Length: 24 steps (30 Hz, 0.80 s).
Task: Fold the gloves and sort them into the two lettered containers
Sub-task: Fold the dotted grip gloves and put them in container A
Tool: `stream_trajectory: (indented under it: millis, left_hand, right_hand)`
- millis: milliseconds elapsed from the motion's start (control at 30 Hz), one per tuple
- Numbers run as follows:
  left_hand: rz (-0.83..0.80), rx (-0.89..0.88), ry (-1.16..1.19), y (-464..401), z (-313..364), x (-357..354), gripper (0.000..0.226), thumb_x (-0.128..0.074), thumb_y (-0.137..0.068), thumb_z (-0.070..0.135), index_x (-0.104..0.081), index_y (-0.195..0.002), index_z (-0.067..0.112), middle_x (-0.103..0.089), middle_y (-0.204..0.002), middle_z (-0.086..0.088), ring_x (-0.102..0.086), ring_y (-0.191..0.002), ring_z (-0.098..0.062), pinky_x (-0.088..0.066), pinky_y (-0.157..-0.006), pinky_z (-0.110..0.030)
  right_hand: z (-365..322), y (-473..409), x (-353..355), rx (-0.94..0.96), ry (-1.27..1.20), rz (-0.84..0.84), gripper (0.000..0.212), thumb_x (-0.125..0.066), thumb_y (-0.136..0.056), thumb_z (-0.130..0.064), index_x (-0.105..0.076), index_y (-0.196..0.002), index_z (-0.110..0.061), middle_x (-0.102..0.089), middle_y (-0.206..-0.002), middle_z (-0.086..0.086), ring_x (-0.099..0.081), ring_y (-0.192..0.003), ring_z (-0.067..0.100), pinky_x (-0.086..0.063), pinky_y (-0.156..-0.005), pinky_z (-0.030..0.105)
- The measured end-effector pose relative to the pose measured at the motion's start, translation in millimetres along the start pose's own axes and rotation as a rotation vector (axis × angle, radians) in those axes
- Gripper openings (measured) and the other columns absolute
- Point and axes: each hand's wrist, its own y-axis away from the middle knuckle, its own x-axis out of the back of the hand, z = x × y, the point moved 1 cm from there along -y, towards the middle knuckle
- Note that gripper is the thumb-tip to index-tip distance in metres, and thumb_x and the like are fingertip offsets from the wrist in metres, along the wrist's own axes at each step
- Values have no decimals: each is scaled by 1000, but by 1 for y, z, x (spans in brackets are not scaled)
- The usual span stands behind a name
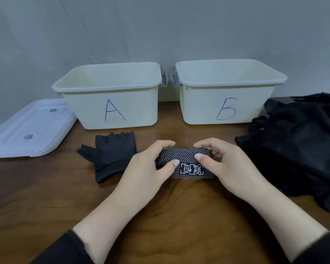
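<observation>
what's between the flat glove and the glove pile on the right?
In the head view, the folded dotted glove, gripped by the left hand and right hand, lies between the flat glove and the glove pile.

bins a [111, 111] / b [229, 109] open-topped — gap btwn narrow

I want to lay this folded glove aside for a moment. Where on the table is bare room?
Bare wood lies between both forearms below the folded dotted glove, and at near left below the lids and flat black glove. The right side is crowded by the glove pile.
</observation>
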Motion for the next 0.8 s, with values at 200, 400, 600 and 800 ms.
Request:
stream_trajectory:
  millis: [200, 400, 600, 800]
  left_hand:
    - [71, -196, -331, -10, -7, -3, 32, -53, -96, 41, -63, -125, 33, -52, -130, 16, -47, -122, -6, -37, -106, -39]
    - [-140, -205, -449, -3, -11, -8, 49, -30, -96, 55, -57, -134, 42, -48, -142, 26, -36, -131, 4, -21, -113, -29]
    - [-146, -189, -361, -5, -11, -5, 37, -45, -98, 42, -59, -132, 42, -48, -139, 30, -29, -130, 13, -7, -109, -15]
    - [-16, -188, -160, -5, -13, -8, 28, -53, -97, 35, -66, -121, 37, -57, -122, 31, -33, -120, 21, -18, -108, -11]
  right_hand:
    - [11, -33, -2, -72, 302, -10, 7, -70, -92, -38, -73, -97, -34, -62, -89, -14, -58, -84, 3, -42, -74, 22]
    - [-5, -60, 10, -69, 490, -277, 26, -70, -91, -43, -72, -111, -27, -64, -106, -13, -60, -95, 6, -46, -84, 24]
    - [-38, -83, 0, -74, 620, -568, 39, -73, -87, -32, -68, -124, -20, -64, -116, -9, -60, -106, 10, -49, -98, 31]
    - [-41, -80, -13, -183, 540, -572, 24, -71, -82, -19, -72, -106, -16, -75, -98, 3, -70, -88, 20, -55, -78, 37]
